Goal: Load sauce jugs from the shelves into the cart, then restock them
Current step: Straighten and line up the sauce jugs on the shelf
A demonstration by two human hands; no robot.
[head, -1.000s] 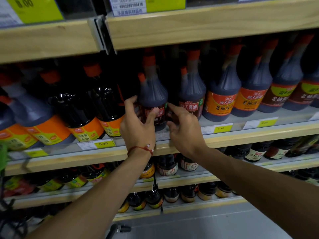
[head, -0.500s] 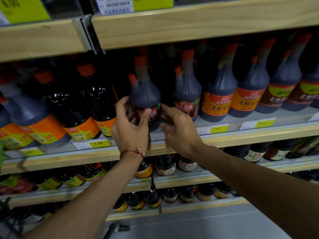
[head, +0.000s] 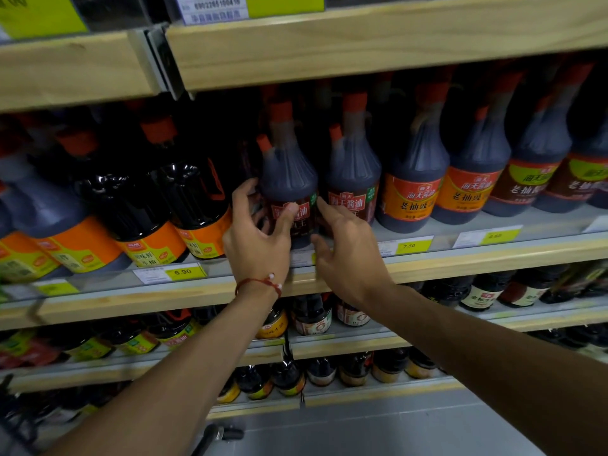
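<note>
A dark sauce jug (head: pixel 288 172) with a red cap and a dark red label stands upright at the front of the middle shelf (head: pixel 460 268). My left hand (head: pixel 258 248), a red string on its wrist, wraps the jug's left side with the thumb pressed on the label. My right hand (head: pixel 348 258) lies against the jug's right side, fingers spread, its index finger in the gap to the twin jug (head: pixel 353 169). A cart's dark handle (head: pixel 217 434) shows at the bottom edge.
Orange-labelled jugs (head: pixel 411 199) fill the shelf to the right, and black-shouldered jugs (head: pixel 194 199) crowd the left. The wooden upper shelf (head: pixel 362 44) hangs close above the caps. Small bottles (head: pixel 312 317) line the two lower shelves. Grey floor lies below.
My left thumb has slid up onto the jug's label and the fingers have closed around its side. The fingers of my right hand have spread. The jug stays on the shelf.
</note>
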